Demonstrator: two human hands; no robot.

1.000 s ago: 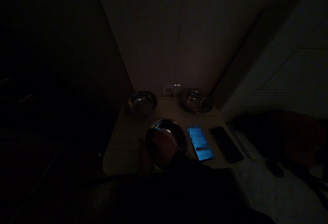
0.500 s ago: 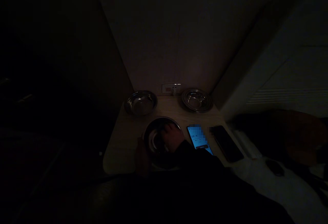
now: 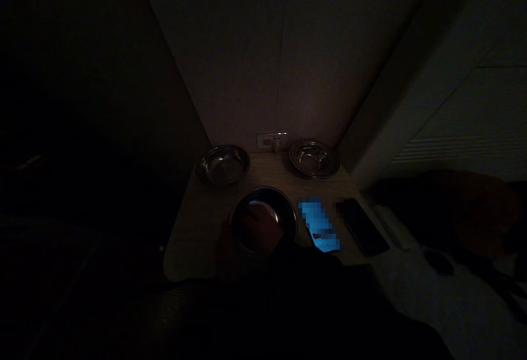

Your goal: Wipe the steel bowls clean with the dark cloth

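The scene is very dark. A steel bowl (image 3: 284, 214) stands near the front of a small pale table (image 3: 197, 223). My right hand (image 3: 259, 231) is inside the bowl, low over its bottom; its fingers are too dark to read. My left hand (image 3: 225, 247) rests against the bowl's left outer side, by the rim; whether it grips is unclear. A dark sleeve covers my right forearm.
Two more steel bowls, one at the back left (image 3: 223, 164) and one at the back right (image 3: 313, 158), stand by a wall socket (image 3: 272, 141). A lit phone (image 3: 319, 224) and a dark phone (image 3: 364, 226) lie to the right of the near bowl. Bedding spreads at the right.
My right hand has shifted inside the near bowl, from its right part half a second ago back towards the middle. The view has drifted slightly.
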